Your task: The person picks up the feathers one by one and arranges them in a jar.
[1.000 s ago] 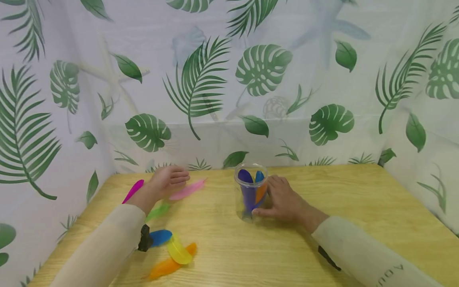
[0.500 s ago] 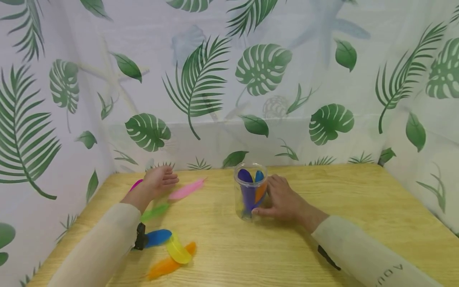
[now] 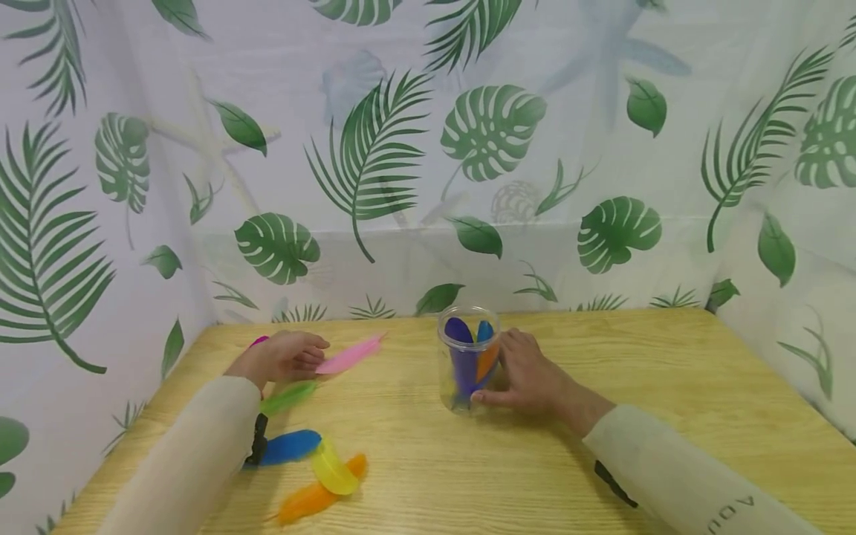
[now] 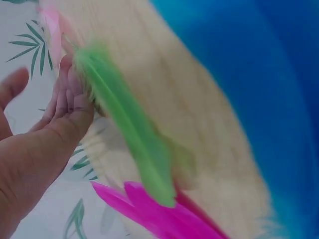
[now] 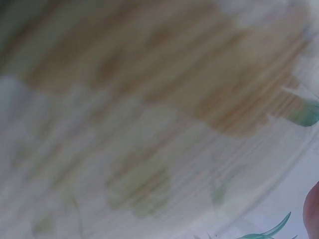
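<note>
My left hand [image 3: 287, 357] hovers low at the table's far left, between a pink feather [image 3: 351, 355] and a green feather [image 3: 289, 398]. Its thumb stands apart from loosely bent fingers in the left wrist view, and I see nothing held. The green feather [image 4: 127, 117] lies close beside those fingers there. My right hand [image 3: 538, 377] grips the right side of an upright clear jar [image 3: 446, 375], thumb in front. Inside the jar stand feathers: purple [image 3: 460, 332], blue [image 3: 484, 332] and orange [image 3: 488, 361]. The right wrist view is mostly blurred.
Nearer on the left lie a blue feather [image 3: 293, 447] and a yellow feather [image 3: 334, 468] across an orange feather [image 3: 309, 503]. A magenta feather [image 3: 259, 340] is mostly hidden behind my left wrist. A leaf-printed curtain [image 3: 401, 186] borders the wooden table [image 3: 635, 357].
My left hand has moved left, then down toward the table beside the pink feather, its fingers bending slightly. My right hand and the jar have stayed in place.
</note>
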The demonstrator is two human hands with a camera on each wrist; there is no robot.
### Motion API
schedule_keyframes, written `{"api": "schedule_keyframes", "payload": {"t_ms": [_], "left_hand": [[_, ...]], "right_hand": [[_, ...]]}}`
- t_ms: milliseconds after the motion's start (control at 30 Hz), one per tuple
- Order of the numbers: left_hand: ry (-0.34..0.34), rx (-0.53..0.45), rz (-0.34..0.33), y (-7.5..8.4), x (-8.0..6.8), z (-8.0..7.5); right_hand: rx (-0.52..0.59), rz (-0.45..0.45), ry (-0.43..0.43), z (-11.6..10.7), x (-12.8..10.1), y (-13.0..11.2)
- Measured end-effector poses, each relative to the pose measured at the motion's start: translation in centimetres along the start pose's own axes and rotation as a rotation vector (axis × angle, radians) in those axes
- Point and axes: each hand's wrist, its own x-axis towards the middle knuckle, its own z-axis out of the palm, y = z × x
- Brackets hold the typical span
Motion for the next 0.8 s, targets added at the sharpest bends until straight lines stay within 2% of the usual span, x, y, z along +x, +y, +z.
{"api": "schedule_keyframes", "payload": {"t_ms": [133,233,333,467,600,700,800], "left_hand": [[-0.044,0.097,-0.003,0.38,0.39,0.34],[-0.040,0.166,-0.002,0.57,0.62,0.46],[-0.038,0.187,0.010,0.58,0.71,0.18],[-0.034,0.160,0.016,0.61,0.58,-0.32],[-0.026,0.055,0.008,0.77,0.86,-0.16],[-0.050,0.002,0.011,0.84,0.94,0.18],[-0.053,0.011,0.033,0.90,0.61,0.41]], "right_hand": [[0.001,-0.014,0.010,0.04,-0.20,0.10],[0.010,-0.027,0.014,0.05,-0.23,0.12],[0.015,-0.023,0.009,-0.06,-0.07,0.03],[0.016,-0.022,0.008,-0.36,0.26,-0.23],[0.013,-0.029,0.023,-0.57,0.21,-0.24],[0.016,-0.025,0.030,-0.45,0.01,-0.15],[0.039,-0.031,0.018,-0.08,0.06,-0.16]]}}
